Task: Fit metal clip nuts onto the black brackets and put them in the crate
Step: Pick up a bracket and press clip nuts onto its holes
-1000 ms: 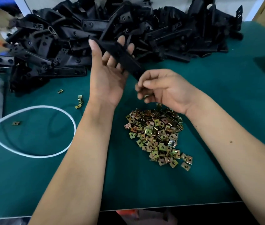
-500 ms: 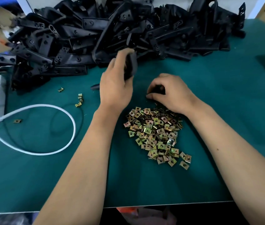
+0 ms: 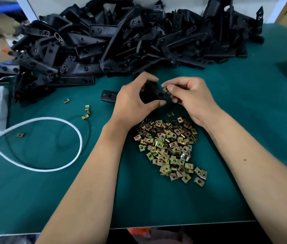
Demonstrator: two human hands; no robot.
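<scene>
Both hands are up just beyond the heap of clip nuts, meeting over the green table. The left hand has thumb and fingers curled round a black bracket, whose far end pokes out past the knuckles, away from the heap. The right hand pinches a single clip nut between thumb and fingers, held right against the bracket's near edge; whether it is seated cannot be told. One loose nut lies just beyond the heap, under the hands. Farther beyond the heap sprawls the big pile of black brackets, running nearly to the table's back edge. Left of the heap, a white cable loops across the cloth, with a few stray nuts near it. Right of the heap the cloth lies open; on the near side it runs bare to the table's front edge. No crate in view.
</scene>
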